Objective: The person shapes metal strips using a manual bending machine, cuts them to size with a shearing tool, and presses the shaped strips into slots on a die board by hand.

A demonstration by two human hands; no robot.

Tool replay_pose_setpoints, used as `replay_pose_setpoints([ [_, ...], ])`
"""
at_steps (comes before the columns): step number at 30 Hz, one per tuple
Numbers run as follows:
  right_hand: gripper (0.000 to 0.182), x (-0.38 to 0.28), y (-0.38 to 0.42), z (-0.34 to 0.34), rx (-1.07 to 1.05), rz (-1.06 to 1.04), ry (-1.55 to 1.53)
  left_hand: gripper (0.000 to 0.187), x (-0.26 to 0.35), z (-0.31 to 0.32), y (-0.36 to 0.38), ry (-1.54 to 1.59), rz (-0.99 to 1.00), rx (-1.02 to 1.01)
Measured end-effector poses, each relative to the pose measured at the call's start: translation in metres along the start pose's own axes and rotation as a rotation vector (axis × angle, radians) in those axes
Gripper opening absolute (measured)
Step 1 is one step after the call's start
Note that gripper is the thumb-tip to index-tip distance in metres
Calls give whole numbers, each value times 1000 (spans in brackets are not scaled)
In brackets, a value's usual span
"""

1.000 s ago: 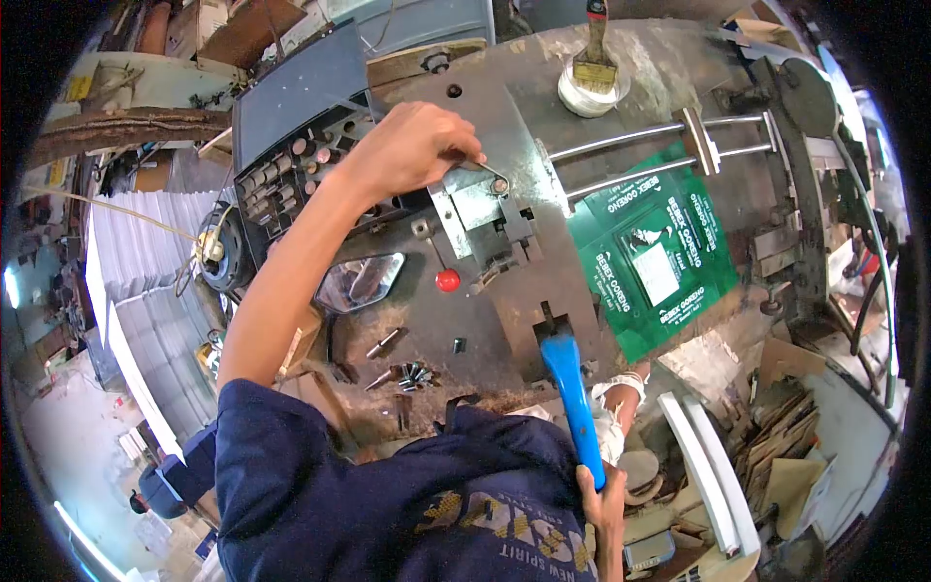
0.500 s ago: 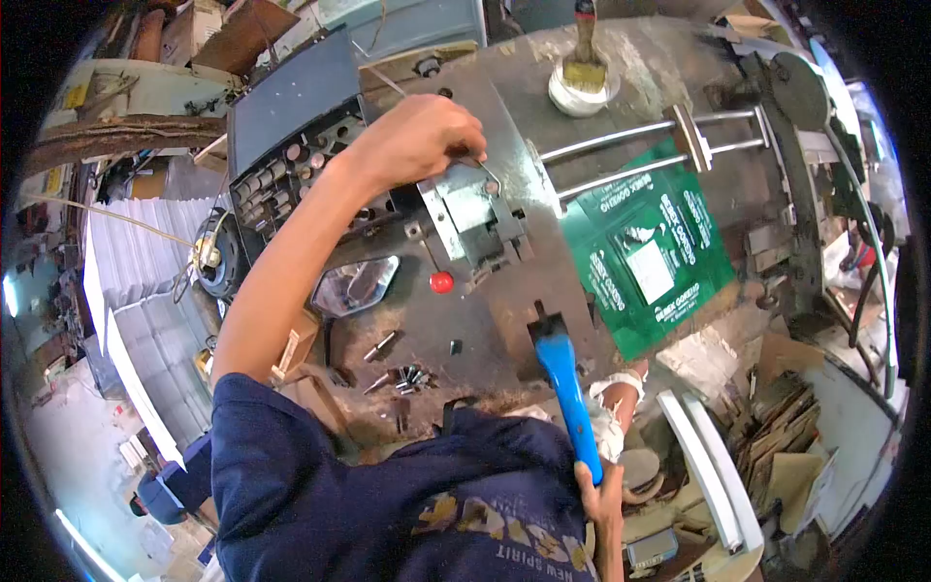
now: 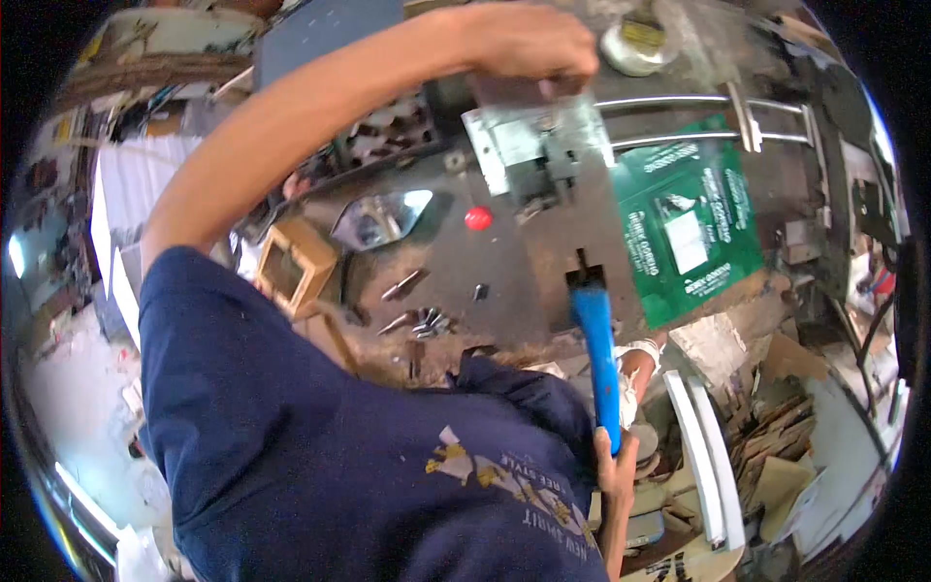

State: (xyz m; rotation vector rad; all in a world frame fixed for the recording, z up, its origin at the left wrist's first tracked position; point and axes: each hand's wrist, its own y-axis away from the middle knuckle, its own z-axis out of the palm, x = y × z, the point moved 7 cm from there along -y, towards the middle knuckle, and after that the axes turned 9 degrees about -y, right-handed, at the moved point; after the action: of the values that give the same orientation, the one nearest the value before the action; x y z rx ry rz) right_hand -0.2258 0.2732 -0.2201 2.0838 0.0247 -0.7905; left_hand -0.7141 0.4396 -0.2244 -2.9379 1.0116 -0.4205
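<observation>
My left hand [image 3: 538, 44] is stretched out over the far side of a metal vise-like block [image 3: 519, 145], with its fingers curled down; what they hold is hidden and blurred. Low on the right, my right hand [image 3: 616, 461] grips the near end of a long blue handle [image 3: 599, 354]. The dark head [image 3: 587, 278] of this handle lies over the worn bench surface. A red ball knob [image 3: 478, 217] shows near the block, left of the blue handle.
A green printed sheet [image 3: 689, 228] lies right of the block, below metal rails [image 3: 679, 100]. A white tub [image 3: 635, 48] stands beyond. Left are a clear-faced piece [image 3: 383, 218], small metal bits [image 3: 422, 322], a wooden box frame [image 3: 296, 267] and a parts tray [image 3: 388, 131].
My left hand has moved away from me and to the right relative to the block. The view has shifted, and my right hand still grips the blue handle.
</observation>
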Motion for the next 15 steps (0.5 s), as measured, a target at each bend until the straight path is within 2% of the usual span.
replay_pose_setpoints([
  [1, 48, -27, 6, -3, 121, -130, -35, 13, 18, -32, 9, -6, 9, 102],
  [2, 51, -31, 9, -6, 80, -43, -7, 12, 46, -76, 7, -14, 33, 201],
  [3, 55, -35, 13, -8, 36, 43, 25, 4, 62, -102, 18, -88, -96, 187],
  [4, 56, -43, 13, -9, 43, 62, 31, 6, 78, -126, 40, -171, -214, 178],
  [6, 56, -55, 13, -9, 45, 4, 45, 19, 110, -125, 98, -92, -610, -85],
  [8, 56, -48, 15, -7, 35, 42, 15, 19, 150, -76, 153, 167, -921, -332],
  [9, 56, -42, 17, -5, 24, 55, 7, 17, 179, -49, 170, 142, -938, -207],
  [10, 56, -32, 17, -7, 129, 21, 27, 14, 201, -15, 190, 104, -951, -79],
  [11, 56, -28, 18, -12, 239, -16, 48, 14, 216, 24, 206, 240, -974, 74],
  [12, 56, -31, 19, -14, 241, -22, 51, 14, 225, 56, 217, 380, -983, 233],
  [14, 57, -41, 14, -9, 86, 26, -5, 15, 232, 116, 225, 554, -1172, -1],
  [15, 56, -46, 15, -9, 94, 44, 15, 15, 232, 122, 218, 550, -1151, 24],
])
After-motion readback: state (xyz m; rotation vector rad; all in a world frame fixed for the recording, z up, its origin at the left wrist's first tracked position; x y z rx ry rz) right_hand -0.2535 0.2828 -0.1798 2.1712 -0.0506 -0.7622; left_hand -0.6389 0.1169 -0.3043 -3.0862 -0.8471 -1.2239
